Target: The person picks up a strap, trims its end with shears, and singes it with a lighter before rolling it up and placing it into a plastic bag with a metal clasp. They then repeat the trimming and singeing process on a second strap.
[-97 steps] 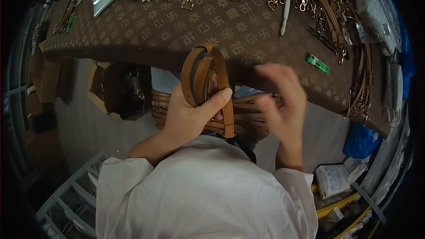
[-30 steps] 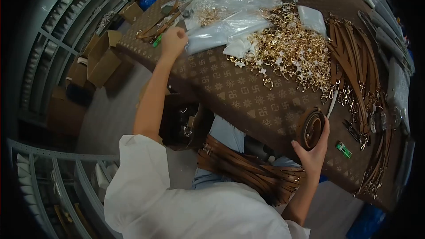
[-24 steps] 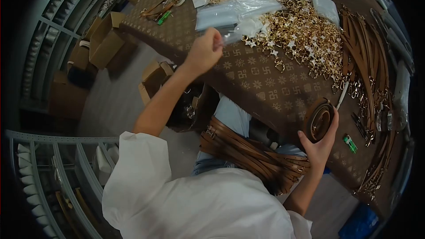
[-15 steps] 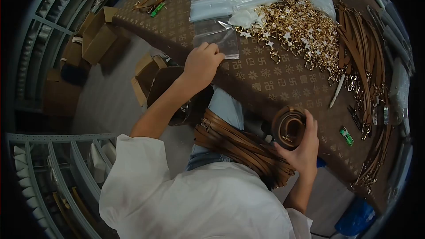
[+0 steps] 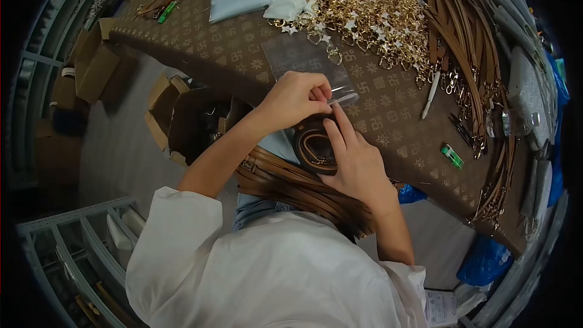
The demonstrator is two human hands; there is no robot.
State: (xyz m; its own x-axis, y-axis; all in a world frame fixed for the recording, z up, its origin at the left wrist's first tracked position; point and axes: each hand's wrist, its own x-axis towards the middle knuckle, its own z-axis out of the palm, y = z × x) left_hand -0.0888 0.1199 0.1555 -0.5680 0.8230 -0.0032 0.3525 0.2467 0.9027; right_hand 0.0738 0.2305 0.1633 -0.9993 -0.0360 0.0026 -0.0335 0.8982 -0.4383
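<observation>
Head view shows the left hand point(image 5: 297, 100) with its grip drawn together, thumb and fingertips pinching the near edge of a clear plastic bag point(image 5: 300, 61). Beside it, the right hand point(image 5: 359, 167) has its fingers extended and parted, the index fingertip at the same bag edge, the thumb low against a coiled brown strap point(image 5: 316, 150). That coil lies just below the left grip and within the right one, its rings facing the camera; fingers hide its upper and right parts. Whether it touches the worktop point(image 5: 398, 130) is hidden.

The bag lies flat on the patterned brown cloth, stretching away from the fingertips, its near corner partly covered by the left hand. Below the coil, a bundle of brown straps point(image 5: 297, 188) rests across the person's lap.

Beyond the bag sit a heap of gold clasps point(image 5: 376, 15) with white stars and a stack of clear plastic sleeves point(image 5: 243, 1). To the right are a white pen point(image 5: 430, 95), a green lighter-like item point(image 5: 452, 156) and hanging brown straps point(image 5: 464, 42) with metal hooks. An open cardboard box point(image 5: 163, 109) stands left of the lap, under the table edge, and a blue plastic bag point(image 5: 484, 261) lies low on the right.
</observation>
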